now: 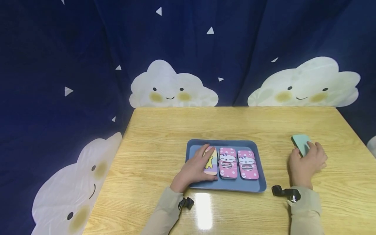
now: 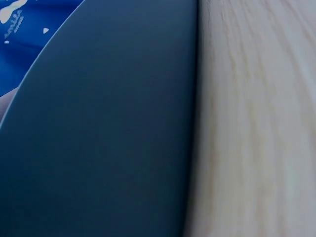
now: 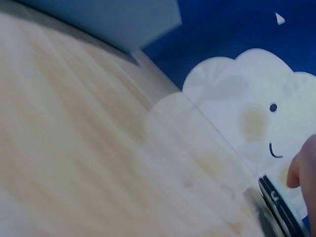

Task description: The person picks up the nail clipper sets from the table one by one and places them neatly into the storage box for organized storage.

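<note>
In the head view, a blue-grey tray (image 1: 224, 186) holds three small rounded tins side by side. My left hand (image 1: 192, 168) reaches over its left side and grips a pastel tin with a yellow giraffe (image 1: 210, 163), fingers at the far end and thumb at the near end. Beside it lie a pink cat tin (image 1: 228, 163) and a second pink cat tin (image 1: 248, 164). Off to the right of the tray, my right hand (image 1: 308, 164) holds a mint-green tin (image 1: 302, 143) between thumb and fingers. Its metal side edge (image 3: 282, 210) shows in the right wrist view.
A light wooden table (image 1: 158, 127) lies under everything. Behind it and along the left hangs a dark blue curtain (image 1: 188, 39) with white clouds and triangles. The tray's outer wall (image 2: 108, 118) fills much of the left wrist view.
</note>
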Demonstrator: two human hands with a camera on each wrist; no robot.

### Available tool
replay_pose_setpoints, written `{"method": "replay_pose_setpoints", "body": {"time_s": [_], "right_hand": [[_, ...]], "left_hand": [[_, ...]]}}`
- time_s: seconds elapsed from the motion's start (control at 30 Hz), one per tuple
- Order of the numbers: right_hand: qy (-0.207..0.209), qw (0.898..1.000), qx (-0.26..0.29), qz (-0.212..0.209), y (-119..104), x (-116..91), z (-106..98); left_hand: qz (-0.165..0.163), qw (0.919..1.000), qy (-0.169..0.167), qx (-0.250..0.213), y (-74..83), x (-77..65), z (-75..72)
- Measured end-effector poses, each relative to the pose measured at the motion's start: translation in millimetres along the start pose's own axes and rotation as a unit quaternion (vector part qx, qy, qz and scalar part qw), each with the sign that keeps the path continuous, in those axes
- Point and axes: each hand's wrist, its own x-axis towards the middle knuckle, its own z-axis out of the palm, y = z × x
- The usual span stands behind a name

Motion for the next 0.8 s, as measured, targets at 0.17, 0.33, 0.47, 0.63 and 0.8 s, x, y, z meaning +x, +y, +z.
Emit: {"method": "replay_pose_setpoints", "body": {"time_s": [0.17,0.33,0.47,0.63,0.8], "right_hand": [[-0.095,0.992,-0.035,0.074,13.6,11.5,-5.1],[-0.159,0.98,-0.093,0.076,19.0,20.3,-6.0],[-0.183,0.973,-0.111,0.087,19.4,22.3,-6.9],[-0.187,0.968,-0.096,0.138,18.6,23.5,-9.0],[-0.181,0.965,-0.088,0.169,17.5,22.0,-11.1]], "left_hand": [[0.0,1.0,0.003,-0.007,1.1,-0.8,-1.4],[-0.001,1.0,0.001,-0.01,-0.2,-0.9,0.0],[-0.002,1.0,0.001,-0.009,-0.7,-1.3,0.6],[-0.001,0.9999,0.002,-0.011,-0.2,-1.7,-0.2],[0.001,0.9999,0.004,-0.009,0.3,-1.2,-0.3]]}}
